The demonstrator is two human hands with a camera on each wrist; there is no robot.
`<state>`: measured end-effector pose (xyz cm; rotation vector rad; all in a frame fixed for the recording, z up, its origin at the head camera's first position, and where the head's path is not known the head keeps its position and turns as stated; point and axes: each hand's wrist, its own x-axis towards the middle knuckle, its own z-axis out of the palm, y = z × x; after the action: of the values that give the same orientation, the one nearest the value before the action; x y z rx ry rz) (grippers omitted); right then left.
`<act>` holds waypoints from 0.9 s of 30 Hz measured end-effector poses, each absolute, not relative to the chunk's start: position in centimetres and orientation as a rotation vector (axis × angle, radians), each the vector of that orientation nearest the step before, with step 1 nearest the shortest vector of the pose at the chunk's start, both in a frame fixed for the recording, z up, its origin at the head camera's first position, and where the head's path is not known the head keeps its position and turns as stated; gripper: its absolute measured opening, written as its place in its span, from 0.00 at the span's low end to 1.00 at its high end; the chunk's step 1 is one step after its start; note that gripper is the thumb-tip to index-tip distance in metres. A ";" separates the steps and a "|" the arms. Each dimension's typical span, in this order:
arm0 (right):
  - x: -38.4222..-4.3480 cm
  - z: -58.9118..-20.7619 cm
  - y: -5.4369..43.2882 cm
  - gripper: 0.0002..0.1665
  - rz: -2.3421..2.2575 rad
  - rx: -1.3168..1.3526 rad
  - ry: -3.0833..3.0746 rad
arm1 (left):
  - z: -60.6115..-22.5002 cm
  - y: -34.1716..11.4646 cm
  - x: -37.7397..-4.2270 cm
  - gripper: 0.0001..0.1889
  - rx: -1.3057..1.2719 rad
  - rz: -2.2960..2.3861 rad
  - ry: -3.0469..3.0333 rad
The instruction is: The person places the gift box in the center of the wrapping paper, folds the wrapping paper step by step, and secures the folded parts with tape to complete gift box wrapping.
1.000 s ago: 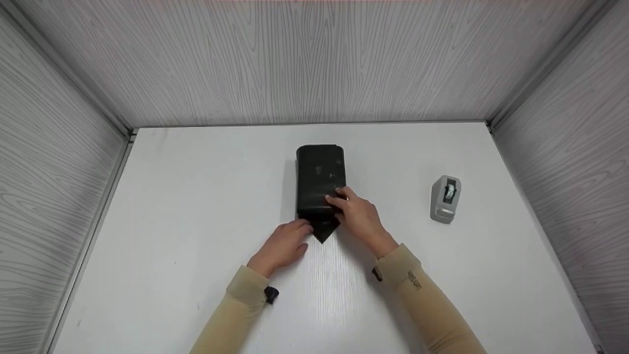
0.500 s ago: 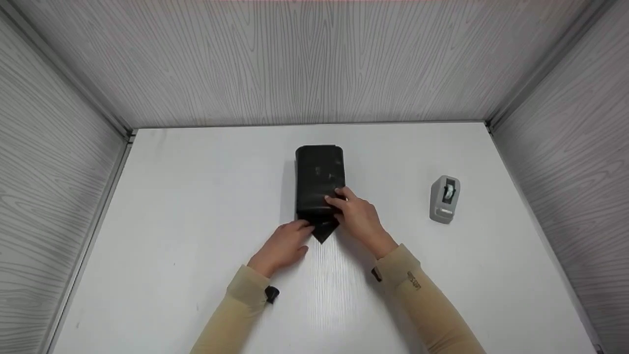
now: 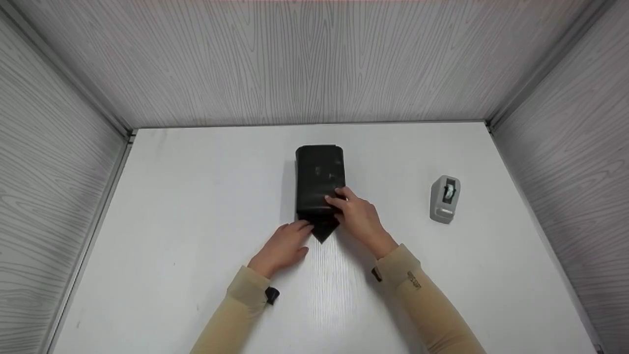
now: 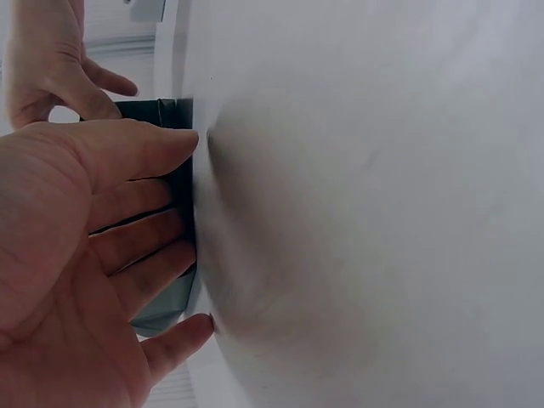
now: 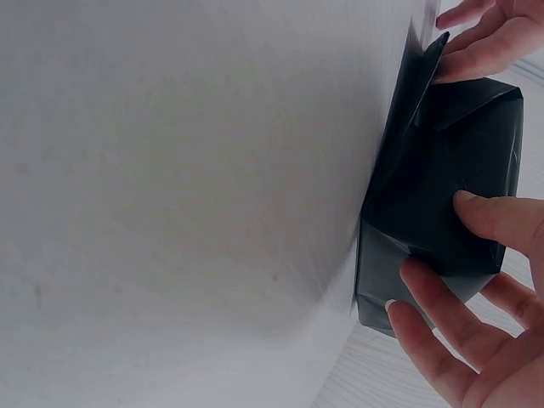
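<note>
A box wrapped in black paper point(image 3: 318, 172) lies on the white table, its long side pointing away from me. From its near end a pointed paper flap point(image 3: 323, 233) sticks out toward me. My right hand point(image 3: 362, 222) grips the near right corner; in the right wrist view the thumb presses the folded end point(image 5: 442, 183) and the fingers lie along the side. My left hand point(image 3: 282, 247) touches the flap's left edge with its fingertips, thumb apart. In the left wrist view its fingers point(image 4: 140, 255) are nearly straight and hide much of the box.
A grey tape dispenser point(image 3: 444, 199) with a roll in it stands on the right part of the white table point(image 3: 186, 196). Grey wood-grain panels point(image 3: 314, 64) enclose the table at the back and both sides.
</note>
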<state>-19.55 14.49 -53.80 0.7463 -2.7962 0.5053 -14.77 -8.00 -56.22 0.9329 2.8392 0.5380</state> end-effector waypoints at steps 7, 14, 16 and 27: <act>-19.6 -53.8 14.5 0.26 0.515 0.746 -2.800 | -56.4 -8.0 -14.5 0.29 0.917 0.451 2.822; -19.5 -53.7 14.4 0.27 0.511 0.735 -2.812 | -56.0 -7.9 -14.4 0.29 0.910 0.384 2.771; -19.5 -53.7 14.4 0.27 0.511 0.735 -2.814 | -55.8 -7.8 -14.4 0.27 0.923 0.363 2.756; -19.6 -53.7 14.5 0.28 0.510 0.729 -2.823 | -55.0 -7.7 -13.7 0.26 0.935 0.357 2.619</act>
<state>-19.60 14.48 -53.66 0.7291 -2.8227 0.5101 -13.72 -7.73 -54.99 0.9346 2.6193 0.3570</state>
